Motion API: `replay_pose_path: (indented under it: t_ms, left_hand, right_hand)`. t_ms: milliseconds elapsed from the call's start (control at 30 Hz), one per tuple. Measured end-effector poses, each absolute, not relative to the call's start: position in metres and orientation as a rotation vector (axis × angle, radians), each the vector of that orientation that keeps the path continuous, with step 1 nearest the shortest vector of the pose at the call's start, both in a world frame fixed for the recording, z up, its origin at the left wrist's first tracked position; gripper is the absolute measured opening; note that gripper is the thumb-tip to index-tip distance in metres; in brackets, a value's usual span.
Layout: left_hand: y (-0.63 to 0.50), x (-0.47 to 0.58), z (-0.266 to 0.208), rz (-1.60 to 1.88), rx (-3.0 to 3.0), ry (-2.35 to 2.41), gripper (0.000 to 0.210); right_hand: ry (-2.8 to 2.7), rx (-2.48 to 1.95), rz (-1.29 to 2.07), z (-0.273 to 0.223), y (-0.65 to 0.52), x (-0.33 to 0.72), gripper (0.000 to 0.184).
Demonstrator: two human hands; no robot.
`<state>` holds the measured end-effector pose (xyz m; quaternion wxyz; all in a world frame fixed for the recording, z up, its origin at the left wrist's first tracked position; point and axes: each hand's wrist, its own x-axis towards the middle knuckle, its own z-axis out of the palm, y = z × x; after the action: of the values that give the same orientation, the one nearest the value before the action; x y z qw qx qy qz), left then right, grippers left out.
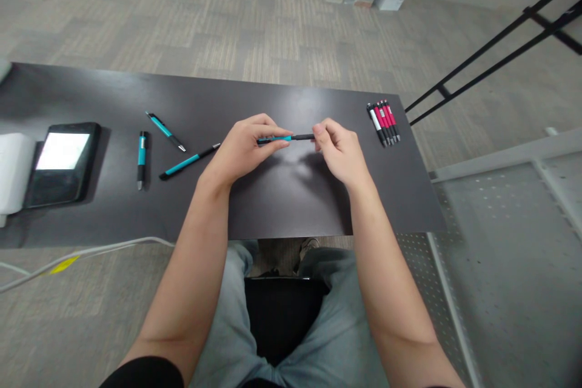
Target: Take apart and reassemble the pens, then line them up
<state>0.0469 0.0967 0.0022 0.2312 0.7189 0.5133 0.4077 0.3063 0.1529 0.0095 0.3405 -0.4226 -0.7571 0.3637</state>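
Both hands hold one blue and black pen (285, 139) level above the middle of the table. Its blue barrel is pinched between the thumb and fingers of my left hand (248, 142). At the dark end, the fingertips of my right hand (336, 145) close on the tip, which they hide. Left of my left hand lie three more blue and black pens: a slanted one (184, 163) nearest the wrist, another slanted one (164, 130) farther back, and an upright one (142, 157).
A row of several pens (386, 121), mostly red with a white one at its left, lies at the table's right end. On the left are a black device with a lit screen (63, 160) and a white object (13, 170). A white cable (113, 245) runs along the front edge.
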Motion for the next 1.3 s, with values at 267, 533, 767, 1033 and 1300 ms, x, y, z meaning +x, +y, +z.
replay_pose_path:
  t_ms: [267, 533, 767, 1033, 1300]
  left_hand:
    - [0.097, 0.046, 0.004, 1.116, 1.969, 1.413, 0.03]
    - [0.096, 0.049, 0.003, 1.131, 1.99, 1.39, 0.026]
    - [0.096, 0.048, 0.006, 1.139, 1.964, 1.428, 0.024]
    - [0.097, 0.049, 0.004, 1.124, 1.96, 1.416, 0.025]
    - [0.097, 0.049, 0.005, 1.103, 1.979, 1.404, 0.026]
  right_hand:
    - [-1.914, -0.91, 1.108, 0.0, 0.157, 0.307, 0.065]
    - [-2.026, -1.167, 0.893, 0.008, 0.15, 0.3, 0.08]
    - [-1.961, -0.976, 1.05, 0.003, 0.156, 0.307, 0.072]
    - [-2.077, -1.162, 0.908, 0.01, 0.151, 0.304, 0.079]
    - [-2.039, -0.975, 0.964, 0.011, 0.154, 0.308, 0.071]
